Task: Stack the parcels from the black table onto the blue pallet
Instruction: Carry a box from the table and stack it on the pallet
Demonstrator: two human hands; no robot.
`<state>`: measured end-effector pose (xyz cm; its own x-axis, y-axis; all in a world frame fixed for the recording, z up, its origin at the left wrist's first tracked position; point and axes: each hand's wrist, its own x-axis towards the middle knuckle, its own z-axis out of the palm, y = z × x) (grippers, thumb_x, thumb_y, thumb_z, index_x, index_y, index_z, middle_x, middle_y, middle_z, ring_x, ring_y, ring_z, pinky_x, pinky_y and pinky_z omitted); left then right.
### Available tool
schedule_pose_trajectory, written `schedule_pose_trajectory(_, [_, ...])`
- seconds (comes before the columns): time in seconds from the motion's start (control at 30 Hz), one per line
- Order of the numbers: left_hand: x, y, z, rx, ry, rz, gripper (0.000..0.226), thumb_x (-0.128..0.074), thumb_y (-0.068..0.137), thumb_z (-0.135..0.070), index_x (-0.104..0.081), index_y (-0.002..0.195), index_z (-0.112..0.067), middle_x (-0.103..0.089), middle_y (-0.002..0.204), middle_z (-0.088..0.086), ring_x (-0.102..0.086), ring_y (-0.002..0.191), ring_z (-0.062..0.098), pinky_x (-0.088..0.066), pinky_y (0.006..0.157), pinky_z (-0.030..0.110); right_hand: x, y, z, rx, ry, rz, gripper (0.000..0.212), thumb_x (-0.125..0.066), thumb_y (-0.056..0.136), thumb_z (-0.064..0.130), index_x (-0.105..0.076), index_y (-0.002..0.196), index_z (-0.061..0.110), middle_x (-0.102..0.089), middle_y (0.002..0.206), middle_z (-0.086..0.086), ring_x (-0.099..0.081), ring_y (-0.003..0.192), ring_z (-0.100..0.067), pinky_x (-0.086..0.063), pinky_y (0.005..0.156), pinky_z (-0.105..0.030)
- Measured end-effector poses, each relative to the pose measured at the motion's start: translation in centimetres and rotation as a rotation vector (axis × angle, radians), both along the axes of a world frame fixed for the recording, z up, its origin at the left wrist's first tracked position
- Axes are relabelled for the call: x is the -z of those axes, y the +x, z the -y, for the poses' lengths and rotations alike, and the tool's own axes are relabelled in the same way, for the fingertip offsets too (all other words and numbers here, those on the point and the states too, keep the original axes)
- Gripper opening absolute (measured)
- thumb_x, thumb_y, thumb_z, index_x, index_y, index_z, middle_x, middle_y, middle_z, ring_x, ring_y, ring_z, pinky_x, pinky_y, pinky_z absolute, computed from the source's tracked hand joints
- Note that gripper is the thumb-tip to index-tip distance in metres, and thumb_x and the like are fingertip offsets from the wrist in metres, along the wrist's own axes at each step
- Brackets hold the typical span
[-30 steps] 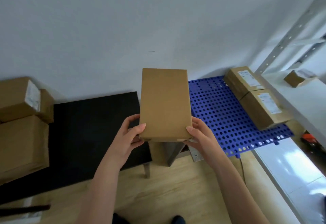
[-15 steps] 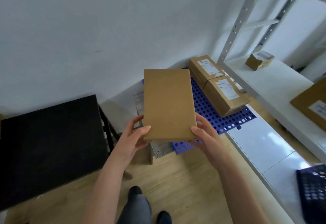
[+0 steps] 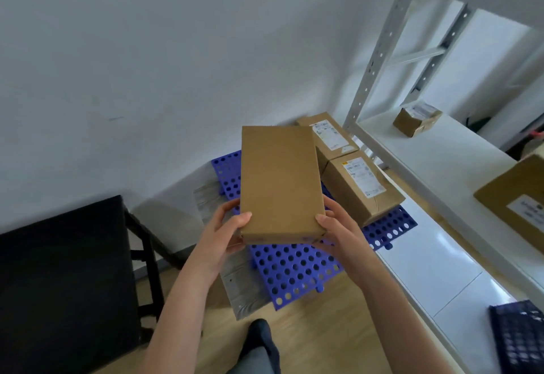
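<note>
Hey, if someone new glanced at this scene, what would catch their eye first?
A plain brown parcel at centre, held from both sides by the left hand and right hand. Beneath it lies the blue pallet, with two labelled parcels along its right edge beside a white shelf.

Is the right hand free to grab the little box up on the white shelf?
Probably not right now. The right hand and the left hand are both holding the brown parcel over the pallet. The little box sits far back on the shelf.
</note>
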<state>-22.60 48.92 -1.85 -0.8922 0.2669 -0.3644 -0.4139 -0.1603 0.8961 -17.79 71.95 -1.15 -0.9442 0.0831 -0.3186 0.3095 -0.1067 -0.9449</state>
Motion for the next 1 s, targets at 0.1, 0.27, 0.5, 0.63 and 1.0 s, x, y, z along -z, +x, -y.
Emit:
schedule_pose_trajectory(0.1, [-0.2, -3.3, -1.4, -0.014, -0.013, 0.012, 0.057, -0.073, 0.056, -0.047, -0.056, 0.109, -0.038, -0.073, 0.090, -0.011, -0.072, 0.080, 0.017, -0.057, 0.069, 0.027, -0.2, -3.6, -1.4, -0.009, 0.008, 0.009, 0.040, -0.059, 0.093, 0.027, -0.053, 0.129, 0.042, -0.065, 0.113, 0.002, -0.070, 0.097, -0.016, -0.057, 0.079, -0.031])
schedule_pose_trajectory(0.27, [0.0, -7.3, -2.8, -0.005, -0.043, 0.034, 0.056, -0.075, 0.061, -0.046, -0.054, 0.113, -0.038, -0.063, 0.110, 0.003, -0.069, 0.090, 0.025, -0.053, 0.090, 0.042, 0.0, -8.1, -3.0, -0.020, 0.018, 0.055, 0.032, -0.060, 0.092, 0.033, -0.058, 0.117, 0.053, -0.066, 0.115, 0.010, -0.069, 0.101, -0.011, -0.053, 0.082, -0.029])
schedule_pose_trajectory(0.5, [0.3, -10.2, -5.2, -0.045, -0.082, 0.063, 0.047, -0.073, 0.069, -0.040, -0.054, 0.112, -0.037, -0.064, 0.110, 0.002, -0.070, 0.088, 0.024, -0.051, 0.093, 0.047, 1.2, -11.3, -4.9, -0.035, -0.025, 0.123, 0.028, -0.054, 0.095, 0.037, -0.061, 0.101, 0.064, -0.068, 0.112, 0.021, -0.068, 0.101, -0.008, -0.052, 0.086, -0.030])
schedule_pose_trajectory(0.63, [0.8, -11.1, -6.6, -0.091, -0.110, 0.086, 0.083, -0.075, 0.052, -0.051, -0.047, 0.129, -0.034, -0.062, 0.115, 0.005, -0.068, 0.096, 0.029, -0.050, 0.095, 0.048, 1.8, -12.9, -6.2, -0.070, -0.061, 0.167, 0.026, -0.050, 0.097, 0.040, -0.058, 0.102, 0.064, -0.067, 0.111, 0.025, -0.067, 0.104, -0.007, -0.049, 0.090, -0.030])
schedule_pose_trajectory(1.0, [2.6, -13.6, -13.2, -0.318, -0.070, 0.231, 0.035, -0.071, 0.081, -0.024, -0.058, 0.111, -0.037, -0.065, 0.108, -0.002, -0.069, 0.089, 0.023, -0.054, 0.082, 0.036, 3.0, -20.5, -13.1, -0.230, -0.035, 0.227, 0.020, -0.062, 0.092, 0.034, -0.062, 0.110, 0.041, -0.067, 0.116, 0.006, -0.067, 0.102, -0.012, -0.055, 0.077, -0.025])
